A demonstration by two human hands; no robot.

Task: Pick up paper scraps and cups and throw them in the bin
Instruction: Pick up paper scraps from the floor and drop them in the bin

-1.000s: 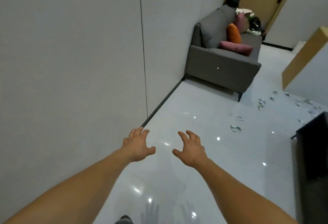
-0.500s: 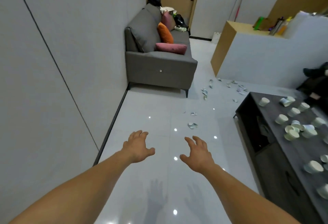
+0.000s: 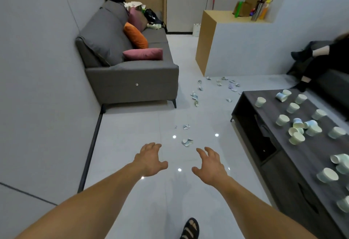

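Observation:
Both my arms reach forward over the glossy white floor. My left hand (image 3: 151, 160) and my right hand (image 3: 210, 166) have spread, loosely bent fingers and hold nothing. A crumpled paper scrap (image 3: 187, 142) lies on the floor just beyond my fingertips, with another scrap (image 3: 186, 126) a little farther on. More scraps (image 3: 195, 98) are strewn toward the white partition. Several pale paper cups (image 3: 296, 131) stand or lie tipped on the dark low table (image 3: 279, 165) to my right. No bin is in view.
A grey sofa (image 3: 130, 85) with pink and orange cushions stands against the left wall. A white and wood partition (image 3: 245, 49) rises behind the table. A person's legs (image 3: 313, 62) show at the right edge. My sandalled foot (image 3: 190, 229) is at the bottom.
The view has swung right from the wall toward the room, bringing the low table, cups and scattered scraps into sight. My hands stay outstretched and hold nothing.

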